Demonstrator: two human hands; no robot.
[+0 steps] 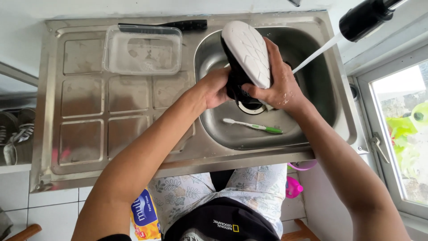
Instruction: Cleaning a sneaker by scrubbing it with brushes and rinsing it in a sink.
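Hands, left [217,87] and right [278,82], grip shoe [246,56] over sink [321,89].

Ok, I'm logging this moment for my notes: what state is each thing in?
Tap: running, stream falling into the sink.
Shoe: held over the basin, white sole up.
Left hand: gripping the shoe.
Right hand: gripping the shoe, wet.
Toothbrush: lying flat in the basin.
Clear container: upright, lidless, on the drainboard.
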